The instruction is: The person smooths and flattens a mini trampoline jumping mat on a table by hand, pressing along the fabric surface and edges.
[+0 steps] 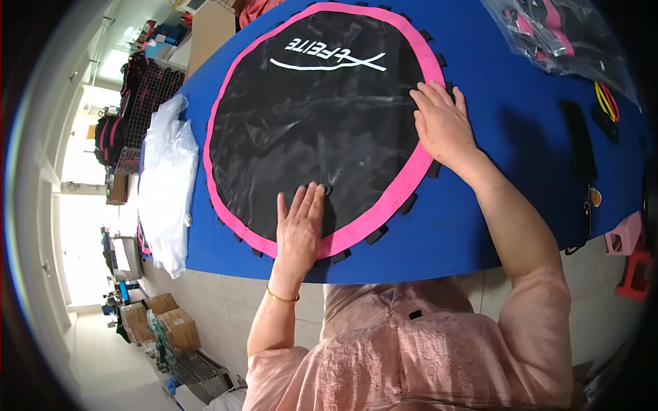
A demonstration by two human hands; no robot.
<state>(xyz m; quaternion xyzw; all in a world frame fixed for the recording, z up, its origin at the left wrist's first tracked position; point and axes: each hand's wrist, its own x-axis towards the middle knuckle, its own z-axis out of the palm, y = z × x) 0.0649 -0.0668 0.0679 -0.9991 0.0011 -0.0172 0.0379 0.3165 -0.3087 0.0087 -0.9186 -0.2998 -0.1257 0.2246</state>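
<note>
A round black sheet [308, 130] with a pink border and white lettering lies flat on the blue table [507, 226]. Small black tabs stick out around its edge. My left hand [300, 220] lies flat on the near part of the sheet, across the pink border, with its fingers stretched onto the black. On the right side, my right hand [444, 123] rests over the pink border, fingers spread and palm down. Neither hand grips anything.
Clear plastic bags [168, 178] lie at the table's left edge. Another bag [565, 38] with pink and black items sits at the far right, near a black strap [579, 140] and colored bands [606, 103]. Cardboard boxes [179, 329] stand on the floor at left.
</note>
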